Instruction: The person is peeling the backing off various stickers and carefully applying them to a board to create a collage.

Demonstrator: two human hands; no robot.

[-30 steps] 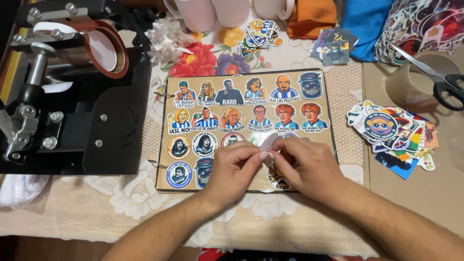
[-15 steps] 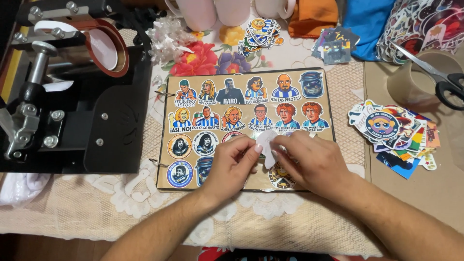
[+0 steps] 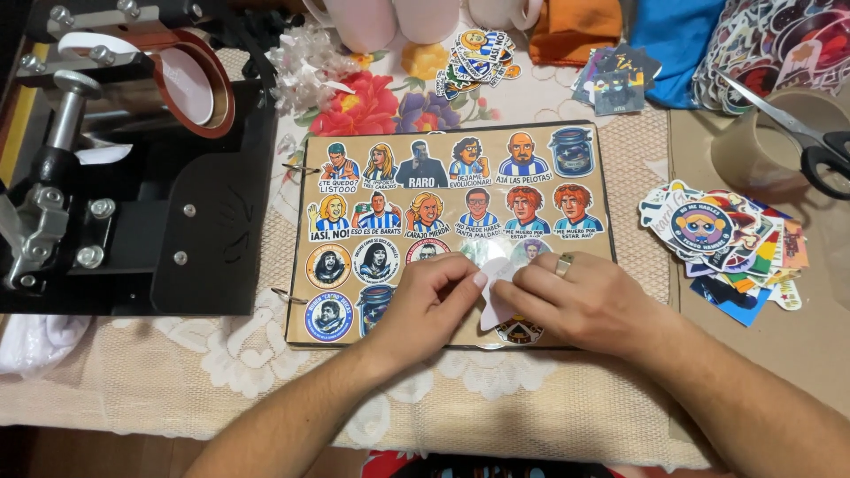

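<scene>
A brown ring-bound album page (image 3: pixel 602 190) lies open before me, covered with rows of cartoon portrait stickers. Over its lower middle, my left hand (image 3: pixel 429 305) and my right hand (image 3: pixel 589 301) meet and pinch a small white sticker backing (image 3: pixel 496 296) between their fingertips. A ring sits on a finger of my right hand. The sticker's printed face is hidden. A round badge-like sticker (image 3: pixel 519 331) peeks out from under my right hand.
A black mug heat press (image 3: pixel 133 168) stands at the left. A loose sticker pile (image 3: pixel 726 239) lies at the right, with scissors (image 3: pixel 810 146) on a tape roll (image 3: pixel 761 146) behind it. More stickers (image 3: pixel 478 53), mugs and folded cloth line the back. A lace tablecloth (image 3: pixel 221 372) covers the table.
Both hands stayed over the lower middle of the page. The white backing showed more between the fingers half a second ago; now the fingers close over it more.
</scene>
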